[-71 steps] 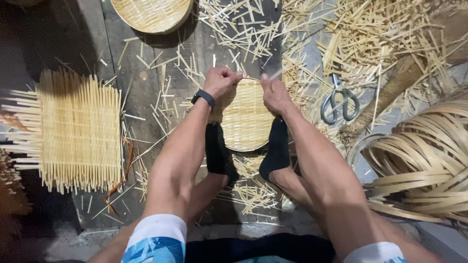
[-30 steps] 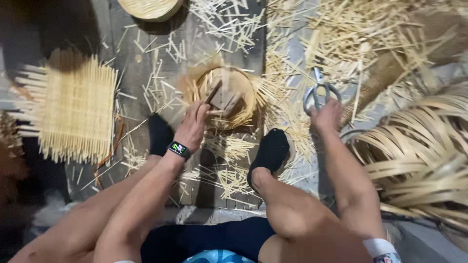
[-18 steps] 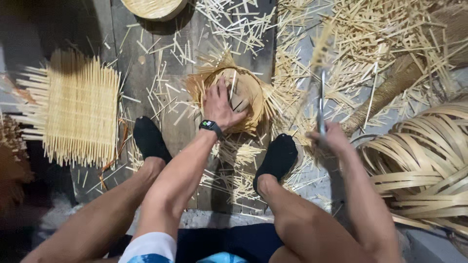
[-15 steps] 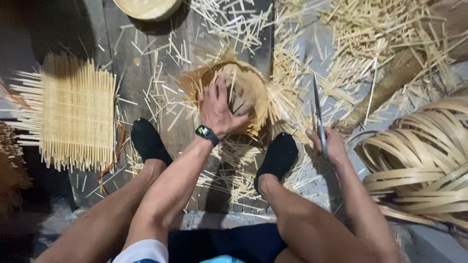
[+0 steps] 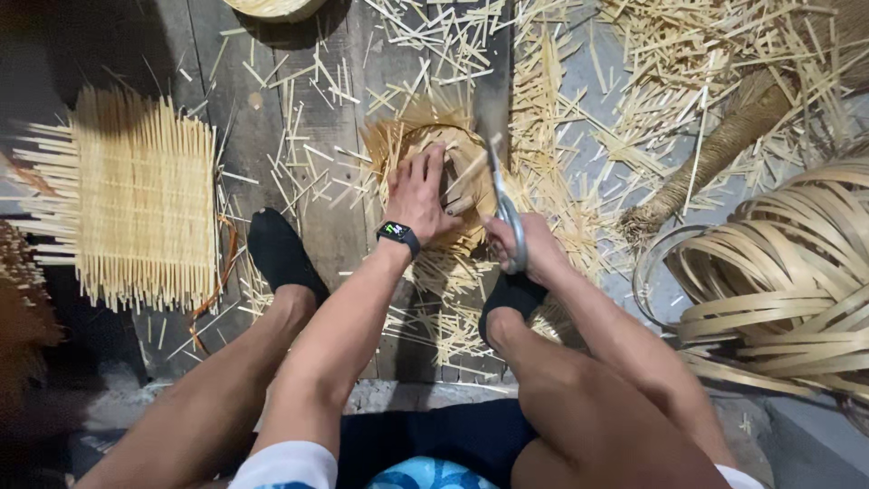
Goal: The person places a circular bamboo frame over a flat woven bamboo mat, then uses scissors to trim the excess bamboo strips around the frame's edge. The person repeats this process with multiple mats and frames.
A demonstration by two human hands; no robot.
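Note:
A small round woven basket (image 5: 425,145) with loose strip ends sticking out lies on the plank floor between my feet. My left hand (image 5: 422,192), with a dark watch on the wrist, presses flat on it with fingers spread. My right hand (image 5: 529,249) grips the handles of grey scissors (image 5: 503,204), whose blades point up toward the basket's right side, against my left fingertips.
A square woven mat (image 5: 136,195) lies at the left. Coiled flat bamboo strips (image 5: 783,281) sit at the right. Cut bamboo slivers (image 5: 579,81) litter the floor. A round basket edge (image 5: 272,7) shows at the top. My dark-socked feet (image 5: 281,254) flank the work.
My hands left the flat round weave; my right hand picked up the scissors from the right and brought them to the basket, which my left hand now holds down.

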